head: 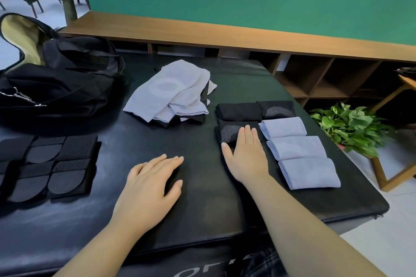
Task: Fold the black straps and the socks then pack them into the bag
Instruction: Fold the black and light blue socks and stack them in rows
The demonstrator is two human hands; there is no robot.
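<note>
Most of the folding looks done, and none of the packing. On the black padded worktop (pixel 202 198), the folded black straps (pixel 48 167) lie in neat rows at the left edge, just in front of the black bag (pixel 67 87), whose mouth gapes open at the far left, showing a pale lining. On the right, three folded light blue socks (pixel 297 150) sit in a column, and beside them folded black socks (pixel 254 111) are lined up, two behind and one in front.

The right hand (pixel 244 153) lies flat with its fingers straight and together, pressing on the nearest black sock bundle (pixel 229 134), apparently smoothing a fold just made. The left hand (pixel 149 182) rests palm down on the bare worktop, fingers loosely spread, holding nothing.

What is left, by my reading: a loose heap of unfolded light blue socks (pixel 171 92), with some dark fabric showing beneath it, waits in the middle of the worktop between the bag and the folded rows. That heap needs folding first; then every folded piece, straps and socks alike, has to go into the bag, in which nothing from the folded rows can be seen yet
</note>
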